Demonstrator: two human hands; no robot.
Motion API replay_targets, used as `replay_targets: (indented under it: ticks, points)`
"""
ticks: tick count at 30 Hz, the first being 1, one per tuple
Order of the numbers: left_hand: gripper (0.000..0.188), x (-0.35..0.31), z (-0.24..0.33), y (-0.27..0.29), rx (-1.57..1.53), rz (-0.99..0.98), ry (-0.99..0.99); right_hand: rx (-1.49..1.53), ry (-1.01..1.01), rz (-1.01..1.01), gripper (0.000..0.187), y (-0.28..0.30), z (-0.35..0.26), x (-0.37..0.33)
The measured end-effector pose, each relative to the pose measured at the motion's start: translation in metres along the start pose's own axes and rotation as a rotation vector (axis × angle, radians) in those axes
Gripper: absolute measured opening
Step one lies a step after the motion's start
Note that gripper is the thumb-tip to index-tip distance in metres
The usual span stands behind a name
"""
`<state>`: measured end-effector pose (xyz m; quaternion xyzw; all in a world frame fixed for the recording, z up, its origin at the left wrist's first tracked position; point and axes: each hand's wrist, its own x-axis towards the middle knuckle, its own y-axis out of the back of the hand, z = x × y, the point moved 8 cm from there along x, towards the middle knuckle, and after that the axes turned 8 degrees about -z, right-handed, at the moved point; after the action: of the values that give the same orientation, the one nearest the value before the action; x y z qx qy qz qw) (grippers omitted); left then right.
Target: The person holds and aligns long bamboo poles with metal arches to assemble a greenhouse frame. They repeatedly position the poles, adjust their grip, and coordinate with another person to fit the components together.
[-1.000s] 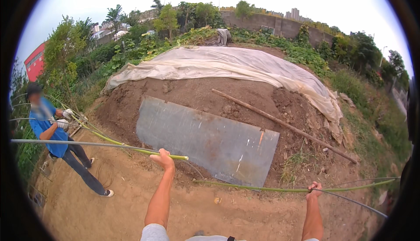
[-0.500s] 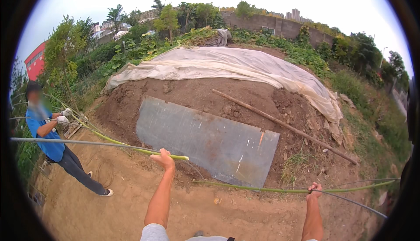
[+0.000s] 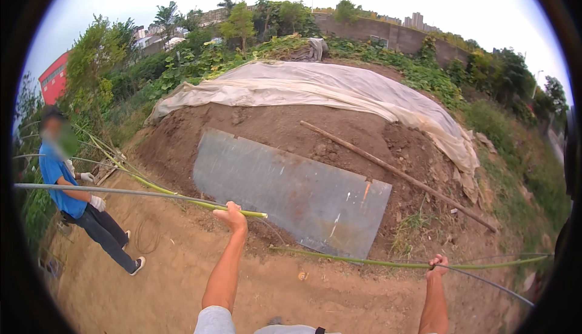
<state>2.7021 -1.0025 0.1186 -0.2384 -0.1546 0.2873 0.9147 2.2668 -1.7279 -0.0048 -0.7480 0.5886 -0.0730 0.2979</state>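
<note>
Bare forearms [image 3: 224,271] [image 3: 434,303] reaching forward, well apart, both hands [image 3: 231,217] [image 3: 438,265] curled

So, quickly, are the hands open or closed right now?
Left hand: closed, holding a green pole, grey rod alongside.
Right hand: closed, holding another green pole, dark rod alongside.

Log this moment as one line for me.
left hand: holding green pole, gray rod | right hand: holding second green pole, dark rod | metal sheet: on soil mound | gloved co-worker: standing at left
</note>
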Motion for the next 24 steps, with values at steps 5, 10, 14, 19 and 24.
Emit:
replay_targets:
  ticks: [5,10,14,19,24]
  points:
    - [0.026,0.001,-0.009,-0.004,-0.046,-0.017,0.015,0.068,0.026,-0.043,0.017,0.015,0.002,0.020]
    - [0.027,0.002,-0.008,-0.002,-0.041,-0.007,0.012,0.068,0.032,-0.047,0.018,0.019,0.004,0.025]
    - [0.027,0.001,-0.006,-0.004,-0.033,-0.014,-0.008,0.045,0.053,-0.023,0.018,0.015,0.002,0.021]
    - [0.027,-0.002,-0.002,-0.006,-0.043,-0.014,-0.009,0.038,0.033,-0.006,0.022,0.015,-0.003,0.013]
    - [0.026,-0.001,-0.001,-0.003,-0.004,-0.012,-0.001,0.013,0.031,0.008,0.024,0.010,-0.005,0.005]
